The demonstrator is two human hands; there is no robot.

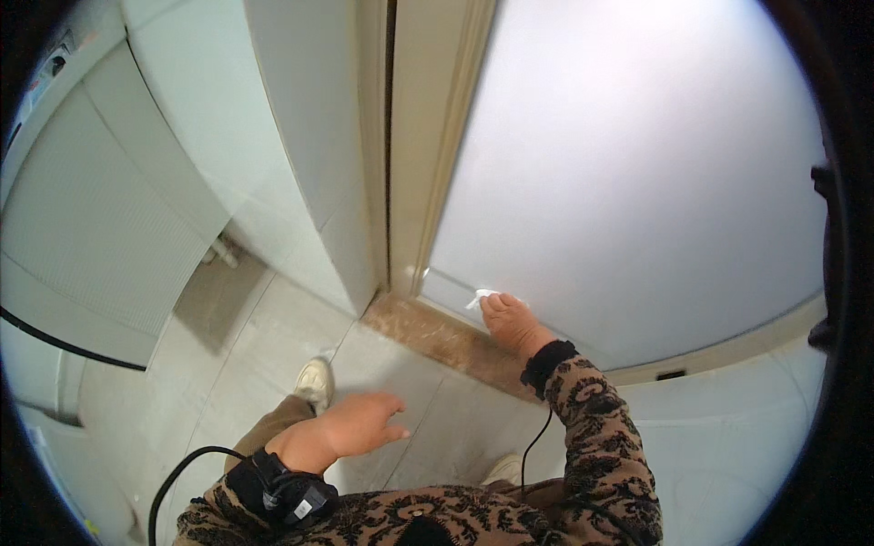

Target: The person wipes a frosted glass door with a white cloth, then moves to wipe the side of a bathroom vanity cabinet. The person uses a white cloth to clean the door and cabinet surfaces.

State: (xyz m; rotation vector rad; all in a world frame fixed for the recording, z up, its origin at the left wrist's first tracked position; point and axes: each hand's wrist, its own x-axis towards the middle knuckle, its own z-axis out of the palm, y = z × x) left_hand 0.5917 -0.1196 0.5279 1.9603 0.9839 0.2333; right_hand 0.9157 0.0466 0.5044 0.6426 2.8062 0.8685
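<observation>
My right hand [510, 320] presses a crumpled white tissue or cloth [481, 296] against the lower part of a door's frosted panel [628, 173]. Its fingers are bent over the white piece, which pokes out past the fingertips. The panel sits in a beige door frame [446, 155]. My left hand [360, 425] hangs in the air over the tiled floor, holding nothing, with thumb and fingers apart.
A brown stone threshold [446, 341] runs below the door. White tiled wall [319, 182] stands left of the frame. Farther left is a pale ribbed cabinet [109, 200] with a white pipe [224, 251] beside it. A black cable [168, 478] loops from my left wrist.
</observation>
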